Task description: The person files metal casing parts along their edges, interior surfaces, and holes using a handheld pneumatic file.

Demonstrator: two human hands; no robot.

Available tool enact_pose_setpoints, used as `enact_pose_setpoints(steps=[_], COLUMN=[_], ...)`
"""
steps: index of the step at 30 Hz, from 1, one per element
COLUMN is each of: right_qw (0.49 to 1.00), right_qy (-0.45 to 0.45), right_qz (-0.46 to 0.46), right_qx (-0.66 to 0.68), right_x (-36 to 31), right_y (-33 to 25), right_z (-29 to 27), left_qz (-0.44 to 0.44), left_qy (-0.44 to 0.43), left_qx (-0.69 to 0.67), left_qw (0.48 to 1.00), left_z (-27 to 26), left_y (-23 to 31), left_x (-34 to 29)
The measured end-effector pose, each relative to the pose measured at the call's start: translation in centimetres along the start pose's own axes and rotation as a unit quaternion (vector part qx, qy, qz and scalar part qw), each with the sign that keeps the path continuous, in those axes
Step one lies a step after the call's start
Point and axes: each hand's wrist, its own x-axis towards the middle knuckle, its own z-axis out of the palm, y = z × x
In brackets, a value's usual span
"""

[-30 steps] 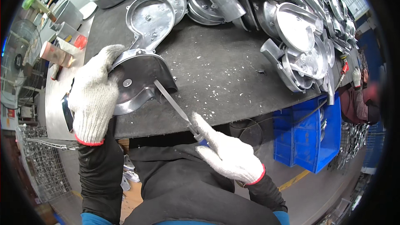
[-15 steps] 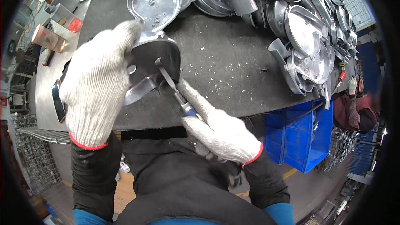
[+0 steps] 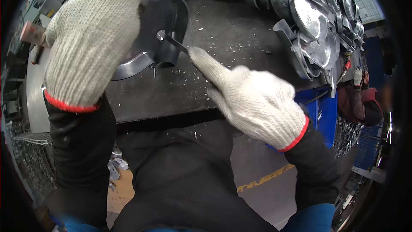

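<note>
A cast metal housing (image 3: 171, 13) with a dark curved inside stands tilted over the dark worktop. My left hand (image 3: 92, 38), in a white knitted glove with a red cuff, is closed on its far left edge; the fingertips are hidden behind the glove. My right hand (image 3: 262, 101), gloved alike, grips a scraper (image 3: 177, 44), the index finger stretched along its shank. The scraper's flat tip meets a small round boss inside the housing. Its handle is covered by the glove.
Pale metal chips lie over the worktop (image 3: 206, 88). Silvery castings (image 3: 311, 15) are heaped at the far right, more along the back. A blue bin (image 3: 328, 120) sits below the right edge. A plastic cup (image 3: 32, 33) stands at left. A co-worker (image 3: 362, 103) works at far right.
My left hand and the housing have moved up the picture and look larger. My right hand has shifted right and up, and the scraper's tip has gone from the housing's inner wall to the boss.
</note>
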Motion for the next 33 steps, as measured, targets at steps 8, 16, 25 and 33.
enact_pose_setpoints(steps=[8,16,25,33], right_qw=[0.285,0.879,0.899,0.904], right_qy=[-0.143,-0.047,-0.028,-0.045], right_qz=[0.083,0.085,0.074,0.061], right_qx=[0.944,0.468,0.431,0.421], right_x=[-1.8,-1.8,-2.2,-1.8], right_y=[-0.6,-0.8,-1.4,-0.6], right_z=[8.8,5.1,4.6,4.1], left_qz=[0.044,-0.036,0.014,0.038], left_qy=[0.102,0.034,0.075,0.119], left_qx=[0.033,-0.194,-0.113,-0.054], left_qw=[0.993,0.980,0.991,0.991], left_z=[1.8,0.9,2.0,2.4], left_y=[-1.2,-0.8,-2.3,-2.2], left_x=[-3.3,-3.2,-4.3,-4.4])
